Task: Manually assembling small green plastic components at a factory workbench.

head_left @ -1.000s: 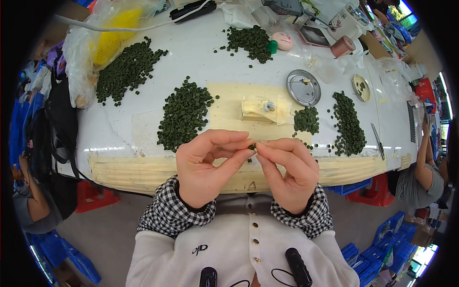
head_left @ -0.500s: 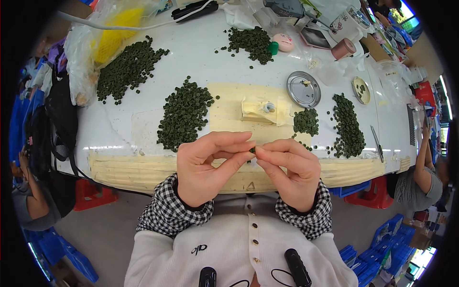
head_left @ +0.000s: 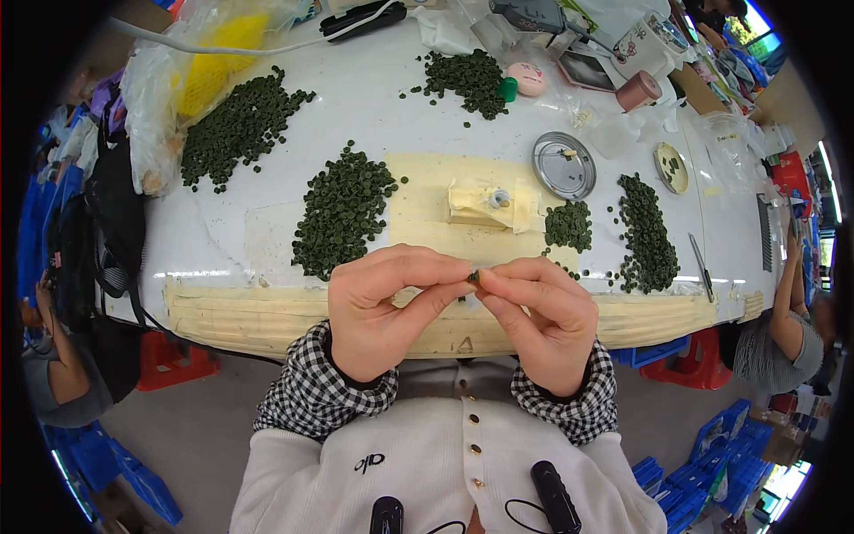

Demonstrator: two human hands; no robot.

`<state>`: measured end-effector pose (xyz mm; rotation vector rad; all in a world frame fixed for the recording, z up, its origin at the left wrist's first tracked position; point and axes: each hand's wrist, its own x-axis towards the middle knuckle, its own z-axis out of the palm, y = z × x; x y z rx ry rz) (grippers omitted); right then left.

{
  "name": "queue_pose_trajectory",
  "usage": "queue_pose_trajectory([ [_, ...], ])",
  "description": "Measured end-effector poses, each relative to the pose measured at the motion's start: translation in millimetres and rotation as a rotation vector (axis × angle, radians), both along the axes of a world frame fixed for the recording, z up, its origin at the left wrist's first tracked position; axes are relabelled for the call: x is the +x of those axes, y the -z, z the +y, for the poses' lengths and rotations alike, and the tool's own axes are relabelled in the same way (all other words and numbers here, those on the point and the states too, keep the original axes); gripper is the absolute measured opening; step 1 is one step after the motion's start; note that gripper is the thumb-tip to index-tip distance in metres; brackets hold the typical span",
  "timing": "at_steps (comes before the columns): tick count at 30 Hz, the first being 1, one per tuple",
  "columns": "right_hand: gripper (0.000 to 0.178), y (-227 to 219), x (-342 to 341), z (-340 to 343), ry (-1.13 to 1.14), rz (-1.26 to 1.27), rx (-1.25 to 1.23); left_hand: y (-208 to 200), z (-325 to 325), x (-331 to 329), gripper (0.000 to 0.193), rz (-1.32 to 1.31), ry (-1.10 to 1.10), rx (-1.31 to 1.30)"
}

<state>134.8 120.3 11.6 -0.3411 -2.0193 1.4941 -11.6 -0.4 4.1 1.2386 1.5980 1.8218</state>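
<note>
A small dark green round piece sits pinched between the fingertips of both hands, above the table's front edge. My left hand grips it from the left with thumb and index finger. From the other side, thumb and index finger of my right hand press on it; the fingertips hide most of it. Just beyond my hands stands a small block wrapped in cream tape, with a pale knob on top. A heap of like green pieces lies beyond my left hand, a smaller pile beyond my right.
More green heaps lie at the far left, far middle and right. A round metal tin, a cream dish and tweezers are on the right. Plastic bags and a white cable border the far left.
The fingers of my left hand have closed in, index finger straighter along the green piece. Both hands stay in nearly the same place.
</note>
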Motion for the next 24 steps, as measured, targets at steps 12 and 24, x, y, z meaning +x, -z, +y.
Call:
queue_pose_trajectory([
  [12, 0.025, -1.7, 3.1, 6.9, -0.051, -0.032, 0.02, 0.2, -0.6, 0.3, 0.022, 0.02, 0.034, -0.012],
  [24, 0.025, -5.3, 1.0, 2.5, 0.013, -0.019, 0.117, 0.4, -0.4, 1.1, 0.018, -0.149, 0.059, -0.03],
])
